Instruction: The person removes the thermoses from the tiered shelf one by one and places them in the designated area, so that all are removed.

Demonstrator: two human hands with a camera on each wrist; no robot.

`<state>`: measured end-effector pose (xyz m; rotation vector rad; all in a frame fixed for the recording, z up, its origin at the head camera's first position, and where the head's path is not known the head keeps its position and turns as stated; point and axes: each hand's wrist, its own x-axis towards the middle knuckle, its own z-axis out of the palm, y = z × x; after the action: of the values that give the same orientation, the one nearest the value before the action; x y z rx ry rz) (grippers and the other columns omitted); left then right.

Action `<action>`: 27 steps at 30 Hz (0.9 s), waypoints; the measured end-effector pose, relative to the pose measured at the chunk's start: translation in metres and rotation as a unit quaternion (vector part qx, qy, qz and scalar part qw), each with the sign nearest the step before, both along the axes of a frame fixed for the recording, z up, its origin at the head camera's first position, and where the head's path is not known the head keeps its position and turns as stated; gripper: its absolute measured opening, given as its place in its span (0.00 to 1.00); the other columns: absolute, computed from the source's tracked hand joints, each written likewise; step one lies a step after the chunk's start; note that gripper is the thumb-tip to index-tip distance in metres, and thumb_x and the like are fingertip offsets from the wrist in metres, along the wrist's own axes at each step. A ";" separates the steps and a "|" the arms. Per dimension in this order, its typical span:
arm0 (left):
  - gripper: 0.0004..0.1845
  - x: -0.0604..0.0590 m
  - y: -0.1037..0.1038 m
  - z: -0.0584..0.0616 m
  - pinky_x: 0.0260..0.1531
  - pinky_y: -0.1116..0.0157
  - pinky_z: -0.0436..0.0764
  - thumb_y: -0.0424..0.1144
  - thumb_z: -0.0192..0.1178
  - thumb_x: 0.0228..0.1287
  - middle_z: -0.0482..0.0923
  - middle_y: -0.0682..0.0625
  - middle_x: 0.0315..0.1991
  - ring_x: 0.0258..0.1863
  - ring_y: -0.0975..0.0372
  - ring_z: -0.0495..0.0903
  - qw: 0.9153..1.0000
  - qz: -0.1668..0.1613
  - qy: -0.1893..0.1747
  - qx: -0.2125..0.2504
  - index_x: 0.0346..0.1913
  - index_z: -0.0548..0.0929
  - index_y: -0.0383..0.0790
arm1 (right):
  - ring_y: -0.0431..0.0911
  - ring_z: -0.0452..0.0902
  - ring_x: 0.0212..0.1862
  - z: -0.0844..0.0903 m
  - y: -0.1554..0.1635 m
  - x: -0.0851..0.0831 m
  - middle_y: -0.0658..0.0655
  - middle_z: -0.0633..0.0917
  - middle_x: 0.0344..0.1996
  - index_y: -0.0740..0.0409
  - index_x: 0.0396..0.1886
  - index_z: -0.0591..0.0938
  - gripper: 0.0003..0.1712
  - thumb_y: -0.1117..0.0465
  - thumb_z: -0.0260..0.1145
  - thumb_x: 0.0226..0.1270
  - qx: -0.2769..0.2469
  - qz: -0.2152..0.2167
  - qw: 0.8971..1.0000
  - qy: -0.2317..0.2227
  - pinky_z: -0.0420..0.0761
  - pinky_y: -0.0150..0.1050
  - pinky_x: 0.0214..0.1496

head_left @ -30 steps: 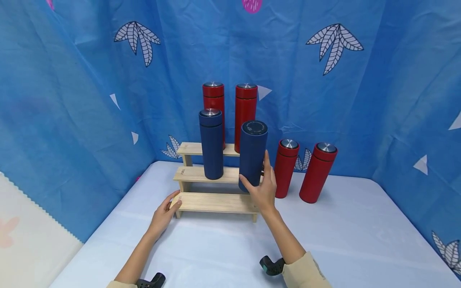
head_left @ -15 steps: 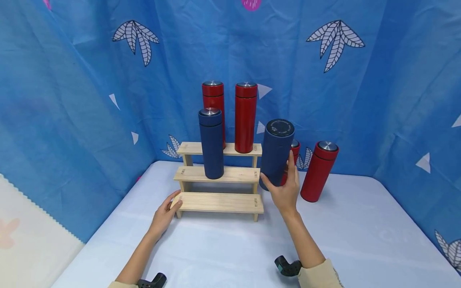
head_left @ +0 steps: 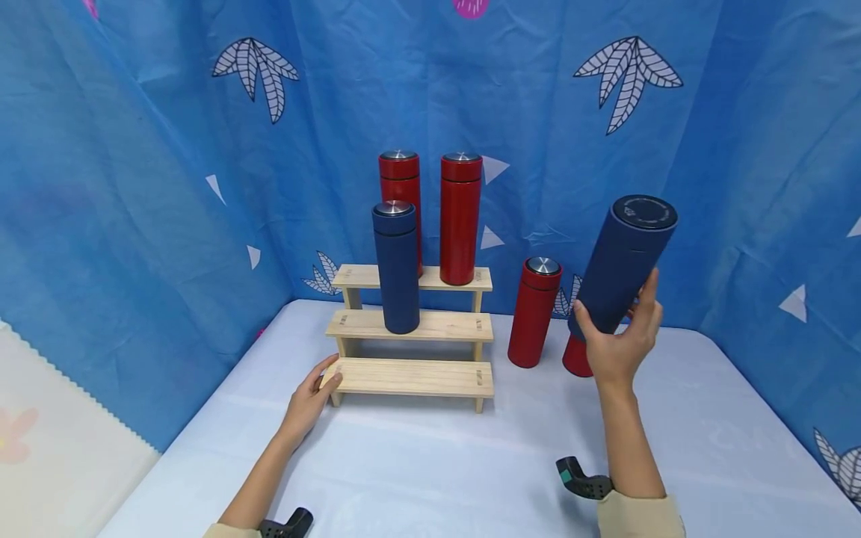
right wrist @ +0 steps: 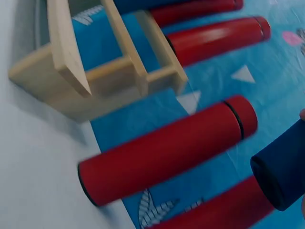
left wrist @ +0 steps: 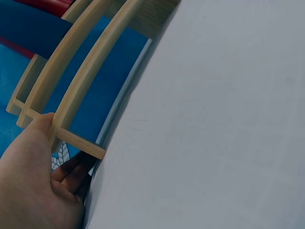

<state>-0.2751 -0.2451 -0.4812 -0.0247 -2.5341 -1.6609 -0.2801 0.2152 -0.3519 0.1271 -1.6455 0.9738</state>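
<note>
The person's hands are working well apart. At the right of the head view, the right hand (head_left: 622,351) is gripping the held blue bottle (head_left: 622,261), thumb on one side and fingers on the other, close to its lower end. This bottle is leaning, its upper end tipping toward the right edge of the frame, and appears to be hanging clear of the table (head_left: 430,471). Its raised end is showing a dark printed disc where the other bottles are showing silvery lids, so it is probably being held base-up; the low grip is presumably leaving most of the body exposed. At lower left of centre, the left hand (head_left: 308,403) is clasping the end of the wooden stand (head_left: 413,377), thumb resting on the lowest plank and fingers reaching beneath, likely for steadying it. The stand is sitting at the centre of the frame, its tiers rising toward the back, presumably for keeping rear items visible. Two red bottles (head_left: 460,224) are standing on the top tier, one partly hidden behind the standing blue bottle (head_left: 395,276) on the middle tier. Right of the stand, the nearer red bottle (head_left: 534,314) and the farther red bottle (head_left: 577,359) are standing on the table; the held bottle is covering most of the latter, and whether they are touching cannot be told.
</note>
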 end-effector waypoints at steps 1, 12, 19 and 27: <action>0.31 0.000 0.000 0.000 0.62 0.44 0.54 0.60 0.52 0.63 0.55 0.43 0.69 0.66 0.47 0.57 1.000 -0.001 0.000 -0.001 0.67 0.63 0.57 | 0.39 0.61 0.59 0.000 0.007 0.001 0.56 0.70 0.58 0.57 0.70 0.56 0.51 0.59 0.74 0.50 -0.004 -0.013 1.000 -0.004 0.70 0.30 0.52; 0.32 -0.001 0.000 -0.001 0.62 0.47 0.55 0.61 0.53 0.61 0.55 0.45 0.69 0.66 0.48 0.57 1.000 0.002 -0.003 0.001 0.67 0.63 0.57 | 0.36 0.56 0.62 -0.016 0.063 -0.002 0.49 0.66 0.63 0.55 0.71 0.54 0.50 0.56 0.72 0.53 -0.045 -0.087 0.993 -0.061 0.64 0.31 0.59; 0.32 -0.002 0.000 -0.002 0.61 0.47 0.58 0.62 0.54 0.60 0.60 0.44 0.67 0.64 0.49 0.61 1.000 0.007 -0.003 -0.001 0.67 0.64 0.58 | 0.38 0.56 0.65 -0.045 0.083 -0.017 0.40 0.60 0.67 0.47 0.73 0.53 0.50 0.57 0.70 0.55 -0.063 -0.066 0.992 -0.082 0.62 0.38 0.63; 0.32 -0.001 0.001 -0.002 0.60 0.46 0.58 0.62 0.54 0.60 0.62 0.43 0.66 0.63 0.49 0.62 1.000 0.009 0.002 0.001 0.66 0.64 0.58 | 0.37 0.55 0.67 -0.082 0.097 -0.028 0.40 0.59 0.68 0.39 0.73 0.49 0.54 0.64 0.71 0.54 -0.092 -0.053 0.986 -0.126 0.55 0.36 0.66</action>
<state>-0.2763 -0.2445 -0.4833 -0.0060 -2.5216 -1.6565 -0.3078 0.3126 -0.4337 -0.2137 -1.7611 1.0884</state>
